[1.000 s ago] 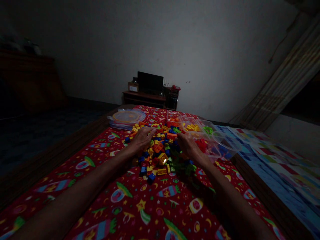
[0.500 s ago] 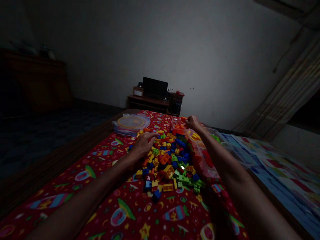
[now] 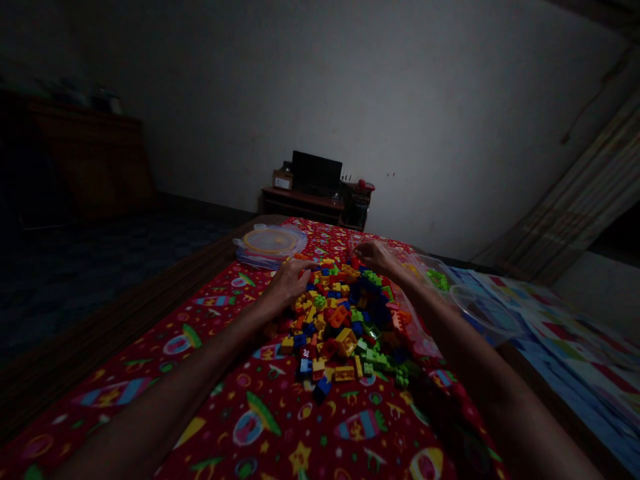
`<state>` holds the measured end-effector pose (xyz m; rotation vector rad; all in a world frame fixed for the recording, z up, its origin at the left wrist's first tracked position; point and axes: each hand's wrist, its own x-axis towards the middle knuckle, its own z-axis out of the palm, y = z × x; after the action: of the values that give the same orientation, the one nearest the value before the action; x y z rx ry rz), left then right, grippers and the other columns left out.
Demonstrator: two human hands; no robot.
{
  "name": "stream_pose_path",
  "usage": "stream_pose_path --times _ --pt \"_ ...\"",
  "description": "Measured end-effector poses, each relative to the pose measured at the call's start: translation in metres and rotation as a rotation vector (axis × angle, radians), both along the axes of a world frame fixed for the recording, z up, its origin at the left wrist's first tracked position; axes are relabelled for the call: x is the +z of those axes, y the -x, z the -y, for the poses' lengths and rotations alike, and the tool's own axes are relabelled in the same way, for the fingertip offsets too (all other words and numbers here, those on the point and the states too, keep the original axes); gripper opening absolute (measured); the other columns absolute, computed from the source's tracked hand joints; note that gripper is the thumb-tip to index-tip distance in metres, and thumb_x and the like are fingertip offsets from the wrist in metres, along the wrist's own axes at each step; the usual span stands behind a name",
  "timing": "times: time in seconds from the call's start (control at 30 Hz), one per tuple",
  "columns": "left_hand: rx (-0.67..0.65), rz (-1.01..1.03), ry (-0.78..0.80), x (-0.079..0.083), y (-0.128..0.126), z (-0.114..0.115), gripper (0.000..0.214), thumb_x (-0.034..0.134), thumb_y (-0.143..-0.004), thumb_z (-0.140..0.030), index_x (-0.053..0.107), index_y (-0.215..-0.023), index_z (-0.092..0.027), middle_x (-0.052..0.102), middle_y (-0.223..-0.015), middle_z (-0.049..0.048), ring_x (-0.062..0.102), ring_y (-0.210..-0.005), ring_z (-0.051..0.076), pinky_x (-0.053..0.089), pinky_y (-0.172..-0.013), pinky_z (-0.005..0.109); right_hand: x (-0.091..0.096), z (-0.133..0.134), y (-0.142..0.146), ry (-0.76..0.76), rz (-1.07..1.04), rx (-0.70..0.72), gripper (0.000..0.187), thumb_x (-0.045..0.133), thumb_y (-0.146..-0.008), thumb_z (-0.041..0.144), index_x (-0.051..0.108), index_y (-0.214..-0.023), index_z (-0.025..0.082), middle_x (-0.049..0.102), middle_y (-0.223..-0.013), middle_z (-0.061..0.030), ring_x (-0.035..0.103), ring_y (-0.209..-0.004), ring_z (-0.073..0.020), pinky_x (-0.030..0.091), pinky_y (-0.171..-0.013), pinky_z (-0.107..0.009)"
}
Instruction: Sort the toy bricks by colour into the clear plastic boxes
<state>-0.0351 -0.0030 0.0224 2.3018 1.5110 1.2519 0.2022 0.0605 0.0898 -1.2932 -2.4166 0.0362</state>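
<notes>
A pile of toy building bricks (image 3: pixel 345 313) in yellow, blue, green, red and orange lies on a red patterned cloth (image 3: pixel 270 407). My left hand (image 3: pixel 290 280) rests at the left edge of the pile, fingers stretched over the bricks and holding nothing that I can see. At the far end of the pile, my right hand (image 3: pixel 376 257) has its fingers curled down in a pinch beside a red brick (image 3: pixel 355 261). Whether anything sits between those fingertips is hidden. Under the right forearm are clear plastic containers, partly covered.
Stacked clear lids (image 3: pixel 271 245) lie at the back left. To the right stand a container of green bricks (image 3: pixel 439 280) and a clear round-cornered container (image 3: pixel 485 310), near a blue patchwork cloth (image 3: pixel 550 333). A monitor (image 3: pixel 317 171) stands on a desk by the wall.
My right hand has come left and nearer, from above the container of orange bricks to the pile's far end. The left hand stays nearly where it was. The view has shifted slightly.
</notes>
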Motion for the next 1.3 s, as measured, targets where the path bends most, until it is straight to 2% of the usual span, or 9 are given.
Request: stream_pose_path --times 0.13,0.23,0.3,0.47,0.6,0.83,0.97,1.17,1.3 --pt "-0.006 -0.046 -0.014 -0.01 0.002 -0.007 0.036 0.043 -0.086 -0.027 0.068 -0.111 -0.018 0.07 -0.114 0.0078 0.062 -0.109 0.024 0.046 -0.1 0.04 -0.015 0.028 0.006 0.009 0.06 0.167 0.026 0.05 -0.088 0.028 0.069 -0.095 0.012 0.066 -0.084 -0.0062 0.056 -0.074 -0.0127 0.039 -0.065 -0.021" --pt "-0.053 -0.094 -0.014 -0.018 0.0 -0.011 0.04 0.043 -0.087 -0.032 0.063 -0.119 -0.017 0.067 -0.12 0.0085 0.06 -0.112 0.024 0.045 -0.101 0.039 -0.026 0.043 0.008 0.034 0.126 0.275 0.029 0.053 -0.089 0.03 0.067 -0.112 0.018 0.068 -0.105 -0.0099 0.062 -0.095 -0.018 0.045 -0.079 -0.026" --pt "-0.096 -0.136 0.005 -0.021 -0.002 -0.011 0.041 0.043 -0.088 -0.033 0.063 -0.12 -0.016 0.067 -0.12 0.0093 0.06 -0.111 0.023 0.045 -0.1 0.038 -0.03 0.05 0.006 0.075 0.153 0.313 0.03 0.053 -0.09 0.028 0.066 -0.116 0.021 0.069 -0.108 -0.0091 0.064 -0.095 -0.019 0.048 -0.079 -0.028" --pt "-0.153 -0.202 0.034 -0.016 -0.01 -0.002 0.04 0.043 -0.088 -0.029 0.065 -0.117 -0.014 0.069 -0.115 0.0108 0.063 -0.105 0.023 0.046 -0.097 0.036 -0.031 0.063 -0.01 0.172 -0.067 0.253 0.037 0.058 -0.083 0.017 0.065 -0.119 0.018 0.073 -0.102 -0.0083 0.069 -0.084 -0.0178 0.052 -0.072 -0.025" --pt "-0.182 -0.216 0.043 -0.007 -0.013 0.007 0.039 0.041 -0.089 -0.03 0.069 -0.113 -0.018 0.072 -0.108 0.0073 0.065 -0.099 0.021 0.048 -0.092 0.031 -0.025 0.076 -0.031 0.098 -0.338 0.153 0.032 0.054 -0.084 0.018 0.068 -0.112 0.016 0.072 -0.104 -0.009 0.069 -0.09 -0.019 0.054 -0.078 -0.03" --pt "-0.151 -0.197 0.057 0.001 -0.016 0.013 0.039 0.041 -0.088 -0.031 0.07 -0.112 -0.02 0.072 -0.11 0.0052 0.066 -0.1 0.021 0.049 -0.091 0.031 -0.036 0.097 -0.042 0.038 -0.017 -0.036 0.04 0.062 -0.082 0.019 0.063 -0.122 0.02 0.07 -0.111 -0.0107 0.066 -0.097 -0.0238 0.051 -0.083 -0.034" --pt "-0.161 -0.199 0.063 0.005 -0.02 0.016 0.04 0.041 -0.087 -0.03 0.07 -0.111 -0.017 0.071 -0.112 0.0072 0.066 -0.101 0.022 0.049 -0.093 0.033 -0.045 0.096 -0.034 -0.057 -0.002 -0.092 0.032 0.058 -0.083 0.018 0.065 -0.114 0.019 0.072 -0.097 -0.0087 0.067 -0.086 -0.0216 0.049 -0.074 -0.03" --pt "-0.221 -0.187 0.058 0.005 -0.023 0.015 0.037 0.044 -0.086 -0.031 0.069 -0.11 -0.019 0.071 -0.112 0.0057 0.066 -0.102 0.021 0.049 -0.094 0.034 -0.024 0.095 -0.048 -0.057 -0.438 -0.065 0.023 0.061 -0.081 0.023 0.065 -0.102 0.016 0.073 -0.089 -0.0081 0.068 -0.079 -0.0183 0.05 -0.067 -0.026" --pt "-0.258 -0.192 0.034 0.004 -0.027 0.014 0.035 0.045 -0.086 -0.031 0.069 -0.108 -0.02 0.072 -0.11 0.0051 0.066 -0.1 0.021 0.05 -0.092 0.033 -0.012 0.096 -0.071 -0.12 -0.517 -0.135 0.018 0.061 -0.08 0.026 0.068 -0.093 0.016 0.074 -0.087 -0.0086 0.07 -0.078 -0.0188 0.051 -0.068 -0.027"
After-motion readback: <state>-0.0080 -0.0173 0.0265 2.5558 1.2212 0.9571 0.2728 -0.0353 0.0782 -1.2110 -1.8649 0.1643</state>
